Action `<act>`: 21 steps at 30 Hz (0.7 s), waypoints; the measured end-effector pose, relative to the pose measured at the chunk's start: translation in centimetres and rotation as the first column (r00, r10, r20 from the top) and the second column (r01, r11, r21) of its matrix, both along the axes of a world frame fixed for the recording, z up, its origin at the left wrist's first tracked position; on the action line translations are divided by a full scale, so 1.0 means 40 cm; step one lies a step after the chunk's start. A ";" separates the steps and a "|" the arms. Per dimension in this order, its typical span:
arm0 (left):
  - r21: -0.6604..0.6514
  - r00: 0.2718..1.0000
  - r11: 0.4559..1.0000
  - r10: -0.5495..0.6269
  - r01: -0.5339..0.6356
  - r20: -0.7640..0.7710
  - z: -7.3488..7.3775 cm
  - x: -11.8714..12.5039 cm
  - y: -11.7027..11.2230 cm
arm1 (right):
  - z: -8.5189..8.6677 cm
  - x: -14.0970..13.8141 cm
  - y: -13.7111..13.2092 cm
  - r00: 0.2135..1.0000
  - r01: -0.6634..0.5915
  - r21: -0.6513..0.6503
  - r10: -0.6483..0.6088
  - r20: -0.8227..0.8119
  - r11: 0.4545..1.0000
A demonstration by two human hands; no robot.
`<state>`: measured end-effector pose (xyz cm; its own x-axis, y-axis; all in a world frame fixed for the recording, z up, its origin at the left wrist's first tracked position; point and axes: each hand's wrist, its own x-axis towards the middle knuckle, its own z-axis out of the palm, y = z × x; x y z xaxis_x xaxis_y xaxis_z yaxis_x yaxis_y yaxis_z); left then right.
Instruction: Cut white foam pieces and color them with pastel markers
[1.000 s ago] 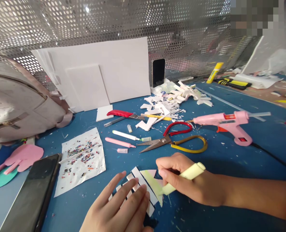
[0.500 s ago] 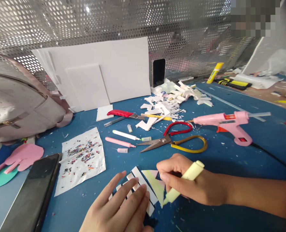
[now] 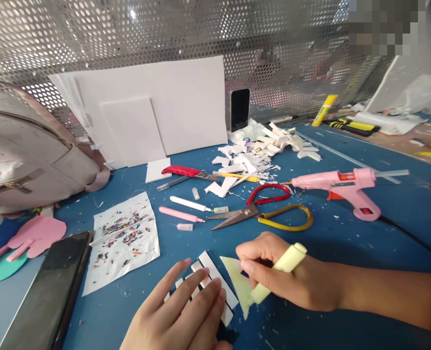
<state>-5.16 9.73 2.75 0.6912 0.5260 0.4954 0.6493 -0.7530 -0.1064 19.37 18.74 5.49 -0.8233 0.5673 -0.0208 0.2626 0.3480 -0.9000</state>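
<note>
My right hand (image 3: 288,277) grips a pale yellow highlighter (image 3: 279,272) and presses its tip onto a small triangular paper piece (image 3: 239,284), which shows yellow-green colouring. Beside that triangle lie white foam strips (image 3: 215,287) on the blue table. My left hand (image 3: 181,318) lies flat on them with the fingers stretched out and holds nothing.
Scissors (image 3: 262,211) with red and yellow handles lie just beyond my right hand. A pink glue gun (image 3: 341,187) stands right of them. Pens, a red cutter (image 3: 184,172), white scraps (image 3: 253,155), a confetti sheet (image 3: 122,238) and a phone (image 3: 43,291) lie left. White boards (image 3: 153,109) lean at the back.
The highlighter tip has slid from the triangle's left part toward its lower right, and the yellow-green patch on the paper has grown. My left hand has not moved.
</note>
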 end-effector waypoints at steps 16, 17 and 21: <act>0.022 1.000 1.000 -0.002 0.003 -0.028 0.001 -0.002 -0.002 | -0.003 0.001 0.007 0.988 0.040 -0.091 -0.053 -0.143 0.995; 0.026 1.000 1.000 -0.003 0.003 -0.025 0.001 -0.002 -0.002 | -0.003 0.002 0.006 0.987 0.055 -0.063 -0.063 -0.146 0.997; 0.023 1.000 1.000 0.001 0.000 -0.027 0.001 -0.001 0.000 | 0.001 0.001 -0.002 0.997 0.034 0.047 -0.031 -0.068 0.998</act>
<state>-5.20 9.75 2.77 0.7042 0.5154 0.4884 0.6465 -0.7498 -0.1408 19.41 18.64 5.53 -0.8032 0.5925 0.0620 0.2135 0.3834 -0.8985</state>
